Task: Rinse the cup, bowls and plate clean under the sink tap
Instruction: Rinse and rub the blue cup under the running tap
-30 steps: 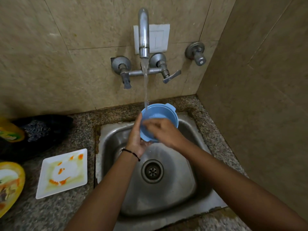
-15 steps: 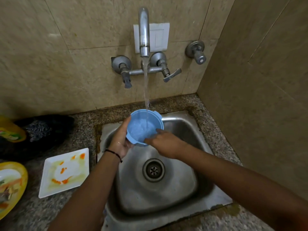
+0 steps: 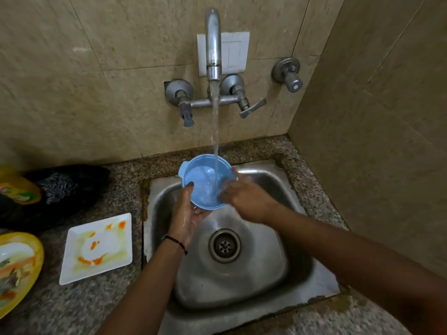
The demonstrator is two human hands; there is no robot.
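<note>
Speckled granite desk (image 3: 72,310) wraps round a steel sink (image 3: 302,274), with an orange-smeared square white plate (image 3: 106,243) sitting just left of it. Over the sink, the left hand (image 3: 187,213) cups the blue bowl (image 3: 191,180) from underneath, thumb on the rim. The right hand (image 3: 246,197) is at the bowl's right edge, too blurry to say if it's gripping. Water from the tap (image 3: 213,44) runs straight into the bowl.

The blue bowl (image 3: 203,187) has turned in the left hand (image 3: 186,213); its rim tab (image 3: 183,168), a second ago at upper right, now sits upper left. The stream (image 3: 215,131) now falls inside it; the right hand (image 3: 246,199), blurred, has slid off the bowl's mouth to the right rim.
</note>
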